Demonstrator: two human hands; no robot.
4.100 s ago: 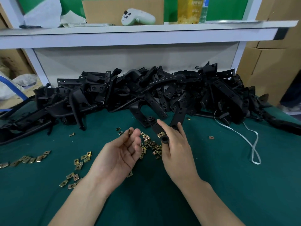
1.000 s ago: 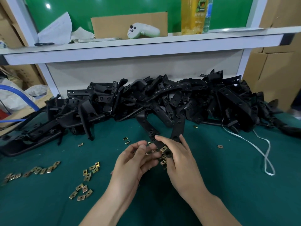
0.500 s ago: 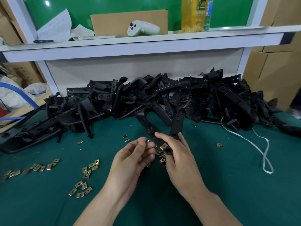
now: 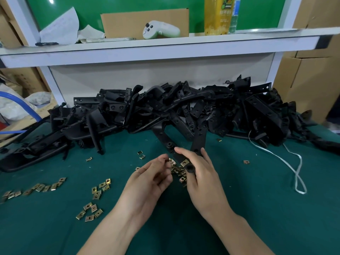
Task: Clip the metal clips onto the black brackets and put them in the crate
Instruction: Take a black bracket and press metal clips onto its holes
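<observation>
Counter (image 4: 276, 208) has a plain dark teal-green cover, the brackets (image 4: 184, 107) are all matte black, and the little clips (image 4: 95, 193) are a brassy gold. The shelf (image 4: 165, 46) is white with a bright green panel (image 4: 128, 4) behind it, plus an off-white controller (image 4: 160, 31), a yellow bottle (image 4: 218, 15) and plain brown cardboard boxes (image 4: 309, 80). Oh, and a white string (image 4: 294, 168) and a blue hose (image 4: 27, 107).

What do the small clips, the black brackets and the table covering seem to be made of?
The clips: metal, probably plated steel; thin, with a yellowish shine. The black brackets: likely moulded plastic, matte, with formed holes; coated metal is possible. The table covering: dull green, seemingly felt or similar cloth.
</observation>
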